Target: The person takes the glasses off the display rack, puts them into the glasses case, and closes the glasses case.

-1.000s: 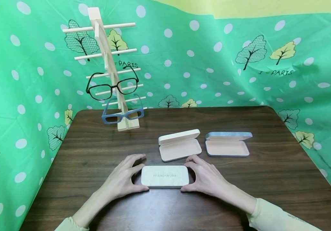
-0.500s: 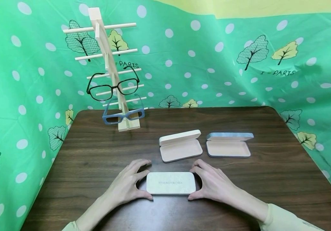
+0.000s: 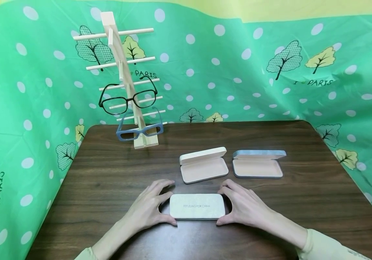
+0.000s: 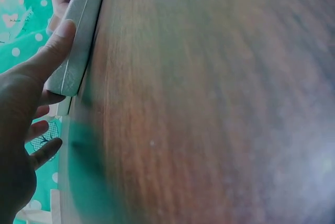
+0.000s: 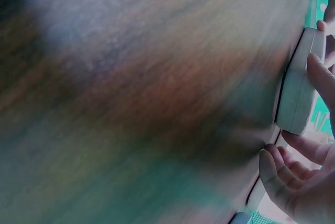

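Observation:
A closed white glasses case (image 3: 197,213) with small lettering on its lid lies flat on the table near its front. My left hand (image 3: 148,207) grips its left end, thumb at the front edge and index finger at the back corner. At the right end my right hand (image 3: 249,206) holds it the same way. In the left wrist view the case (image 4: 84,41) shows its thin seam under the left thumb. The right wrist view has the right thumb against the front side of the case (image 5: 298,88). Just behind it stands an open white glasses case (image 3: 203,169), its inside bare.
An open blue glasses case (image 3: 257,168) stands to the right of the open white one. At the back left, a wooden rack (image 3: 122,68) bears black-framed glasses (image 3: 129,99) and blue-framed glasses (image 3: 139,133). A patterned green cloth (image 3: 205,47) hangs around the dark wooden table (image 3: 101,162).
Both hands have slid the closed white case to the right and a little toward me, keeping hold of its ends. The rack and the open cases have stayed put.

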